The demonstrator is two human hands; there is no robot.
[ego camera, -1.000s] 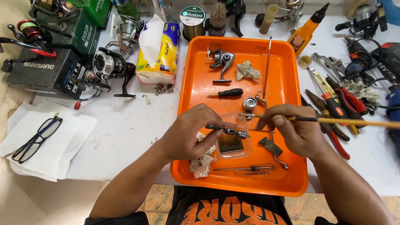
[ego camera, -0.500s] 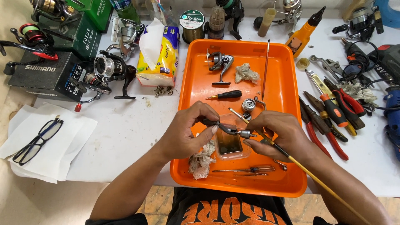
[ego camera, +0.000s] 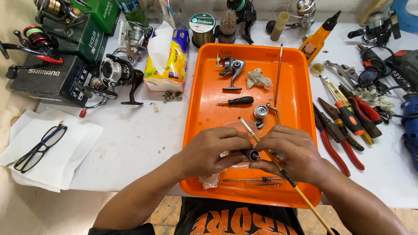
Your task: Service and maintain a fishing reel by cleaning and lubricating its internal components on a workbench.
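Over the near part of an orange tray (ego camera: 198, 109), my left hand (ego camera: 213, 150) and my right hand (ego camera: 289, 154) meet. Between the fingertips of both sits a small dark metal reel part (ego camera: 251, 154). My right hand also holds a thin wooden-handled brush (ego camera: 248, 129); its metal tip points up-left above the hands and its handle runs down-right past my wrist. A soiled rag (ego camera: 210, 180) lies under my left hand. Farther back in the tray are a reel body (ego camera: 230, 67), a black-handled screwdriver (ego camera: 237, 101), a small round spool (ego camera: 260, 112) and a crumpled tissue (ego camera: 258, 78).
Pliers and screwdrivers (ego camera: 344, 126) lie right of the tray, with a power drill (ego camera: 409, 117) beyond. To the left are a tissue pack (ego camera: 167, 61), a spinning reel (ego camera: 115, 74), a black box (ego camera: 48, 78) and glasses (ego camera: 39, 146) on white paper. An orange bottle (ego camera: 320, 37) stands behind.
The brush has swung from lying level and pointing right to slanting, tip up-left and handle toward me. Both hands have closed in on the small dark part.
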